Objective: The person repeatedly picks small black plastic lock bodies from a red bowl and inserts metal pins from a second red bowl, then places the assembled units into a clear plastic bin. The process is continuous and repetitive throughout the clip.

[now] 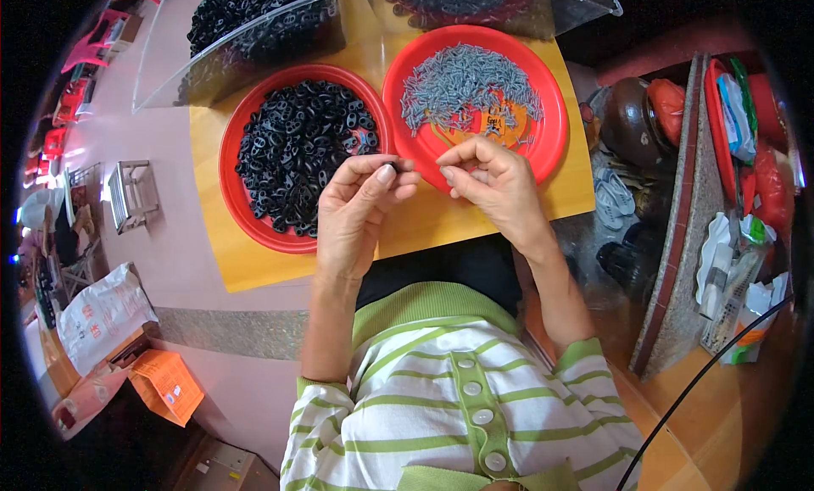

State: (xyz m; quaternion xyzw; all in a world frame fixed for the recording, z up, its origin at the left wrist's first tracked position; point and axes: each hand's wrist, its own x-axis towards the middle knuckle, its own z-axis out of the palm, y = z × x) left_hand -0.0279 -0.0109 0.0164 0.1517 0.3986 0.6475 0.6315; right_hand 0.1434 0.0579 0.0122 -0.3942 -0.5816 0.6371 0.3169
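Observation:
My left hand [360, 198] is closed in a pinch, its fingertips around a small black plastic piece [393, 164] that is mostly hidden. Just to its right, my right hand [500, 190] pinches thumb against forefinger; whatever is between them is too small to make out. The two hands are apart, over the near edges of two red plates. On the left plate [227, 173] lies a heap of small black oval pieces [297, 143] with holes. The right plate [555, 143] carries a pile of small grey metal screws or pins [466, 75].
Both plates rest on a yellow board [242, 266]. Behind them stand clear plastic bins [271, 54] with more black pieces. At the right is a ledge [678, 203] beside a brown jar [629, 122]. A black cable [704, 368] crosses the lower right. A metal stool [130, 196] stands left.

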